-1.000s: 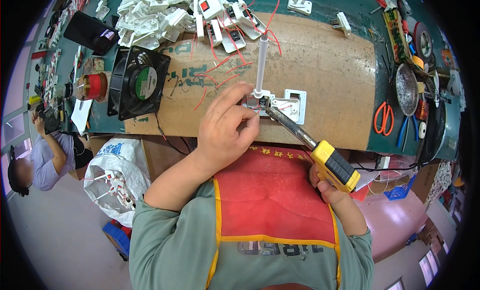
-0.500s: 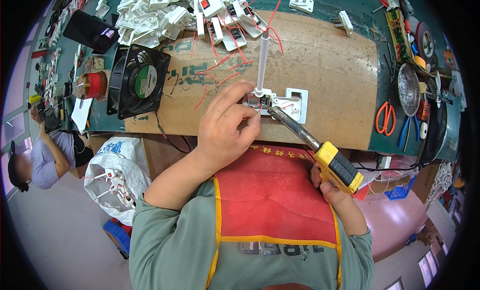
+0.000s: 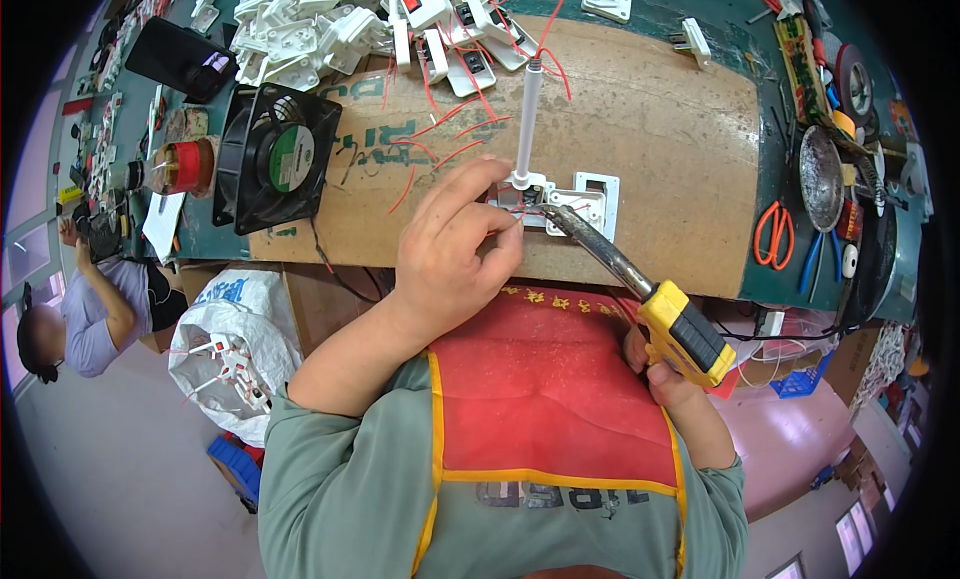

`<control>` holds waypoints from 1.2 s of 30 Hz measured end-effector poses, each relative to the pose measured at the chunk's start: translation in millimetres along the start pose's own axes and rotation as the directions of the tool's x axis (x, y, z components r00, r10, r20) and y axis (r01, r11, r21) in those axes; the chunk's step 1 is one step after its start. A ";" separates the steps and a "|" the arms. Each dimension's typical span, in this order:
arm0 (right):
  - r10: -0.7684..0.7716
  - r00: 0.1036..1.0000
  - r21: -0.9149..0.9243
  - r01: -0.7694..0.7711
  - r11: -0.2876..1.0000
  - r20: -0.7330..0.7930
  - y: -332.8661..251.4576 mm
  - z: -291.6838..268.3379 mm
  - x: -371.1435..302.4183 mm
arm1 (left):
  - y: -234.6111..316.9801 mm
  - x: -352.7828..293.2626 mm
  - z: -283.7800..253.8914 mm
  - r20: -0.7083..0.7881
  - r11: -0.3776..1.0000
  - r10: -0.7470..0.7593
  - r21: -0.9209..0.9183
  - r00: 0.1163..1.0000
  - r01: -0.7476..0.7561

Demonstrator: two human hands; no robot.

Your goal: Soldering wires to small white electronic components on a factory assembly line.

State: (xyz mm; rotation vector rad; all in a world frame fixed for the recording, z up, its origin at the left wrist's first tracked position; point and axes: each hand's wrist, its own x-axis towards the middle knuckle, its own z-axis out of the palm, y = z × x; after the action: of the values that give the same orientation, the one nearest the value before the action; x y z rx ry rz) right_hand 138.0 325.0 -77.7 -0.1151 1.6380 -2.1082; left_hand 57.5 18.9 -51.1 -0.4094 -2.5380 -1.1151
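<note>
On the cardboard, my left hand [image 3: 450, 254] is closed at the left end of a white plastic housing [image 3: 536, 179], fingers curled against it. Whether the fingertips also pinch a thin wire is hidden. From the housing a pale tube [image 3: 526, 124] stands up, with red wires [image 3: 553, 59] coming out at its far end. A second white part with a square frame [image 3: 597, 201] adjoins it on the right. My right hand [image 3: 660, 371] grips a yellow and black soldering gun [image 3: 688, 331]. Its dark tip reaches into the housing, close to my left fingertips.
Loose white housings [image 3: 310, 34] pile up at the back. A black fan [image 3: 275, 159] stands left, beside a red-banded jar [image 3: 185, 167]. Orange-handled pliers [image 3: 773, 234] and a metal dish [image 3: 820, 179] lie right. A white sack [image 3: 240, 329] holds parts. Another person [image 3: 105, 304] sits far left.
The soldering gun and its tip have shifted slightly to the right. My left hand stays almost in place on the housing.
</note>
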 end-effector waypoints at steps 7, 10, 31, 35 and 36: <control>0.156 0.988 0.193 -0.155 0.969 0.007 24.2 -23.8 -10.5 | -3.3 -3.7 0.3 -0.052 1.000 0.003 -0.003 0.999 -0.003; 0.189 0.976 0.176 -0.168 0.970 -0.105 3.4 -16.0 -8.6 | -1.2 -3.7 7.7 -0.090 1.000 0.027 -0.001 0.996 -0.027; -0.104 0.992 0.288 0.120 0.950 -0.069 -8.3 -36.1 3.3 | -3.0 -10.8 -2.2 -0.042 0.994 0.018 -0.103 0.999 -0.023; -0.034 0.987 0.258 0.074 0.963 -0.156 -13.6 -25.4 5.0 | -8.6 -12.2 -33.3 0.172 1.000 -0.004 0.023 0.985 0.000; -0.050 0.983 0.219 0.088 0.972 -0.174 -19.5 -19.4 8.5 | -9.3 -15.1 -37.1 0.182 0.999 -0.039 0.039 0.983 0.033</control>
State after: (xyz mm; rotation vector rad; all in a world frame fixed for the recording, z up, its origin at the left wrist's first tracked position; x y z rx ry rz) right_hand 117.8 342.4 -66.8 0.0823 1.4898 -2.3977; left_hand 74.5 -16.7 -39.9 -0.4784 -2.7304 -1.0883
